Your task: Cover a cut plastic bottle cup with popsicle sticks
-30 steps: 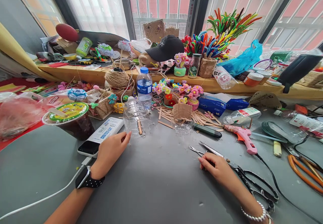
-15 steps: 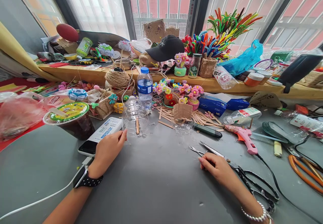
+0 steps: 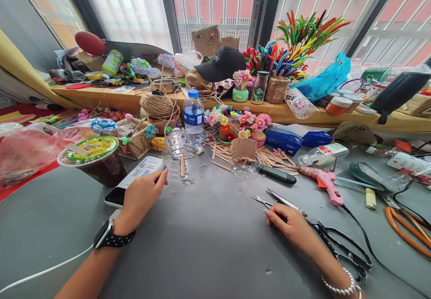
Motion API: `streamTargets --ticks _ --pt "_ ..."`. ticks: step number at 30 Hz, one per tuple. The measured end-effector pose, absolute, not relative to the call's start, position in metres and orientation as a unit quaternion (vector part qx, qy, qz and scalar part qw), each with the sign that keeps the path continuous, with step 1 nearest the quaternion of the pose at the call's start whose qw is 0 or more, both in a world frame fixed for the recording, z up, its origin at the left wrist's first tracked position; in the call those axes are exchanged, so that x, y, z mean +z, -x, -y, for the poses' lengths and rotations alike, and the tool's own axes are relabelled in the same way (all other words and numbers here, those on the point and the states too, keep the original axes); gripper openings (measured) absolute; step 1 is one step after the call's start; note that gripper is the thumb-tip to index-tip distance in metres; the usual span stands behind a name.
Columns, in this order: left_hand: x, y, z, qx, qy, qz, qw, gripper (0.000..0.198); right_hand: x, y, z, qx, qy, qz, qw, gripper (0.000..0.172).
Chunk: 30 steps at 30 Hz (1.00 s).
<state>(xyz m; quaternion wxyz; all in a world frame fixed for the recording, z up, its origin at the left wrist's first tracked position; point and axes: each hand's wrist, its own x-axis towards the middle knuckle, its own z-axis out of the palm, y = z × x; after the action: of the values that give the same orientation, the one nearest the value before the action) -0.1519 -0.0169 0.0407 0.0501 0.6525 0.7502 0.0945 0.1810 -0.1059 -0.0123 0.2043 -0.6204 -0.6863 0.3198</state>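
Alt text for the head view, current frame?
A person's bare left hand is near a clear, ribbed plastic piece and the right hand beside black-handled metal scissors, at a grey table. Beyond lie flat, light-brown wooden sticks and a pink plastic glue gun.

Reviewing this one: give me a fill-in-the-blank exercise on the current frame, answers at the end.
1. The glue gun is ____.
2. The cap of the upright water bottle is ____.
3. The black-handled scissors lie beside the person's ____ hand.
4. The dotted watch strap is worn on the person's ____ arm.

Missing words: pink; blue; right; left
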Motion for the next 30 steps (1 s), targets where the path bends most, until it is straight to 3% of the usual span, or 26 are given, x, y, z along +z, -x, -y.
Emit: streamTargets --ticks 30 --pt "0.0340 0.1555 0.0188 0.078 -0.651 -0.754 0.027 0.046 -0.0094 -0.1799 0.1064 0.317 0.622 0.687 0.199 0.038"
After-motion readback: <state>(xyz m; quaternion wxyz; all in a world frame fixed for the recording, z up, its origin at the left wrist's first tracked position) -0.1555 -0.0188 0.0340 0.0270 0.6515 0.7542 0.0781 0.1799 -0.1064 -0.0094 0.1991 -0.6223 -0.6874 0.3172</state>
